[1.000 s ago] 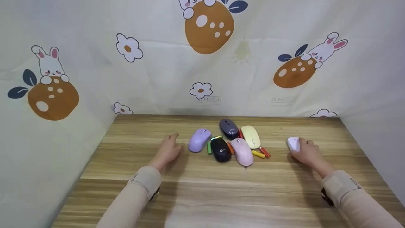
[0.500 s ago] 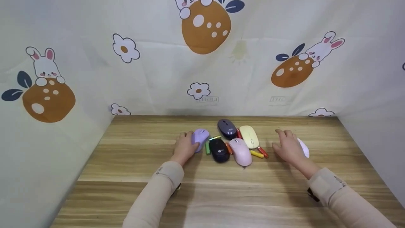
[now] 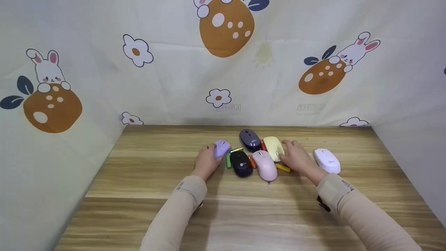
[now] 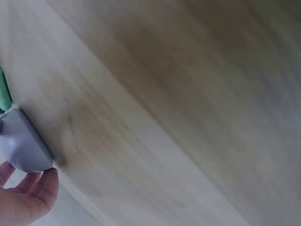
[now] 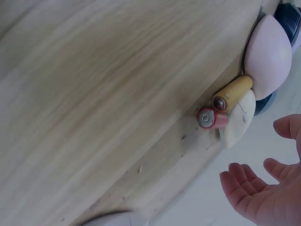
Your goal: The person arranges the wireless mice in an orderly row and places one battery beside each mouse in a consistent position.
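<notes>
- OK so from where I'm standing, the right hand (image 3: 297, 156) is the one to watch: fingers loosely bent, thumb well apart from them, nothing in it that I can see.
- The yellow mouse (image 3: 272, 146) is right off those fingertips, to the hand's left. From above they look pretty much at its edge, but the right wrist view shows a gap, so I can't swear to any contact.
- Its long axis runs mostly away from the person, far end leaning left. So the hand faces its long right side, not an end, which to my eye suits a grip across the width.
- Just off the mouse's near end are a yellow battery (image 3: 283, 167) and a red battery (image 5: 214, 118). Tight spot for a thumb, I'd say.
- Pink mouse (image 3: 264, 165) sits hard by its near left side, so probably not much finger room there either.
- Left hand (image 3: 205, 162) is way further from the yellow one, with the cluster in between. It's got bent fingers around the purple mouse (image 3: 222, 148), which is down on the table (image 3: 244, 216).
- White mouse (image 3: 327, 161) sits off to the right hand's other side.
</notes>
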A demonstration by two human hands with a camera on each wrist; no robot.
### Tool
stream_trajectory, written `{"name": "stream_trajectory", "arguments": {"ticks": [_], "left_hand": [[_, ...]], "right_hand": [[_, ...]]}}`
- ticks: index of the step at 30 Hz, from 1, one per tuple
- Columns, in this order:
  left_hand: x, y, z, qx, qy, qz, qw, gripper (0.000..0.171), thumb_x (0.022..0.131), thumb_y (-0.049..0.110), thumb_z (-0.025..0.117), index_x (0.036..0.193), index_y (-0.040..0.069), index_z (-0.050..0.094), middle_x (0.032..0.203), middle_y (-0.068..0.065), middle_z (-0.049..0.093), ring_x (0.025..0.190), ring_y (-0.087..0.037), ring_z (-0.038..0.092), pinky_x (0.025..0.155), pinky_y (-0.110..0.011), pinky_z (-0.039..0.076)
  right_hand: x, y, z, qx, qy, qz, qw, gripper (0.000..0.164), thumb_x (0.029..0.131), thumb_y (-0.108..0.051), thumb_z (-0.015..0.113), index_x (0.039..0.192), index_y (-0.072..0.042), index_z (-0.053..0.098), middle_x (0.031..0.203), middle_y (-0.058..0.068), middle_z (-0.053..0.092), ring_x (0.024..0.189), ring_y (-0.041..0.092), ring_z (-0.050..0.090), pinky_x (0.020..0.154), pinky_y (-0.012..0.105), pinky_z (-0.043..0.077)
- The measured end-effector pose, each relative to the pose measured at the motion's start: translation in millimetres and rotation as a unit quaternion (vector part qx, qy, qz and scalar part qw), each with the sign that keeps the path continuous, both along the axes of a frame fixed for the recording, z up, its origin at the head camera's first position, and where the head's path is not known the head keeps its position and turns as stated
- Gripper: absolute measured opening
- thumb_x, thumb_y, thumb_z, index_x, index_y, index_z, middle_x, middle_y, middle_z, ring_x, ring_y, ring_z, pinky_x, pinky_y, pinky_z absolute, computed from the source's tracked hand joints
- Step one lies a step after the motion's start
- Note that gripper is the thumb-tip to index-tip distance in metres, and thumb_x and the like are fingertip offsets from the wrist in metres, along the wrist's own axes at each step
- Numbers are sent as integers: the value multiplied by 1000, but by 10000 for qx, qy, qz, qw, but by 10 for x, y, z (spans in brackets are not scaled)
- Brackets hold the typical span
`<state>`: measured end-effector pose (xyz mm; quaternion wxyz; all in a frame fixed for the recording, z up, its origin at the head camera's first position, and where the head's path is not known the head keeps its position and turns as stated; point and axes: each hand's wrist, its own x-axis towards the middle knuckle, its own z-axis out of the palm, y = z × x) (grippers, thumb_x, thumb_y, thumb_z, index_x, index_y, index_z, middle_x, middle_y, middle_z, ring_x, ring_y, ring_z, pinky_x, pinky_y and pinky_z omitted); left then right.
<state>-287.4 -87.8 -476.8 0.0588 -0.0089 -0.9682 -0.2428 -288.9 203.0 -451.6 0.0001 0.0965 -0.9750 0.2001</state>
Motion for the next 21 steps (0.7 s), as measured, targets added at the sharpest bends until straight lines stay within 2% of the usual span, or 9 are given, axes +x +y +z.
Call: {"name": "stream_trajectory", "arguments": {"ticks": [9, 21], "left_hand": [[33, 58, 49, -139, -308, 225, 9992, 54, 72, 27, 60, 117, 5, 42, 101, -18, 47, 89, -31, 47, 73, -41, 39], [29, 78, 59, -387, -359, 128, 9985, 51, 72, 27, 60, 114, 4, 42, 96, -16, 48, 85, -29, 48, 69, -41, 40]], "right_hand": [[-160, -144, -131, -440, -502, -258, 9974, 59, 76, -29, 53, 122, 2, 33, 116, 29, 35, 103, 39, 38, 86, 47, 30], [-331, -360, -86, 167, -710, -645, 9952, 56, 75, -32, 53, 114, 6, 40, 109, 29, 41, 98, 41, 40, 82, 46, 34]]}}
